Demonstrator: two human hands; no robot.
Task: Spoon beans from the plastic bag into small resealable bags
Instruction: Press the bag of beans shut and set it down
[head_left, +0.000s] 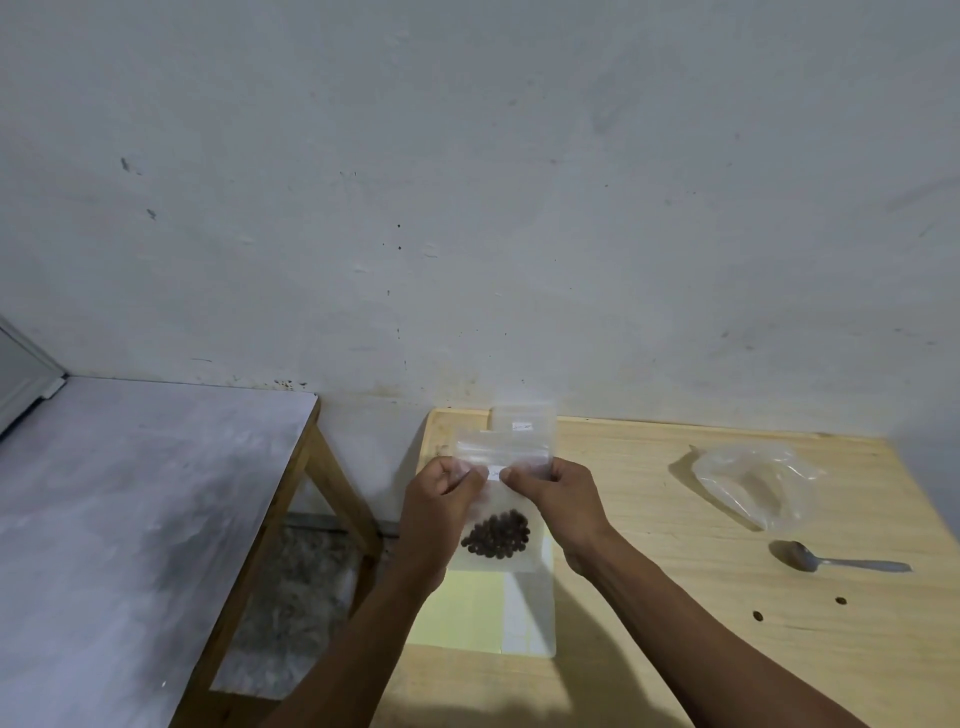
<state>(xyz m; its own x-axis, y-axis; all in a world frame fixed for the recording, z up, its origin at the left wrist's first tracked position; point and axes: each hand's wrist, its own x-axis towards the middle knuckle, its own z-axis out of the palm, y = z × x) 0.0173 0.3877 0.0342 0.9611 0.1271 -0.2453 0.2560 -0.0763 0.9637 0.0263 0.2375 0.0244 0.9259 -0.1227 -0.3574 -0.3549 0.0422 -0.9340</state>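
I hold a small clear resealable bag (498, 499) upright above the wooden table's left part. Dark beans (496, 535) lie in its bottom. My left hand (441, 499) pinches the seal strip from the left, my right hand (556, 493) from the right, thumbs nearly meeting at the middle. Behind it another small resealable bag (524, 418) lies flat at the table's far edge. The crumpled clear plastic bag (753, 483) lies to the right; no beans show in it. A metal spoon (836, 561) rests on the table in front of it, bowl to the left.
A pale yellow and white sheet (483, 613) lies on the wooden table (675, 623) under the held bag. Two small dark spots (758, 616) sit on the table near the spoon. A grey-topped table (130, 519) stands to the left across a gap. The wall is close behind.
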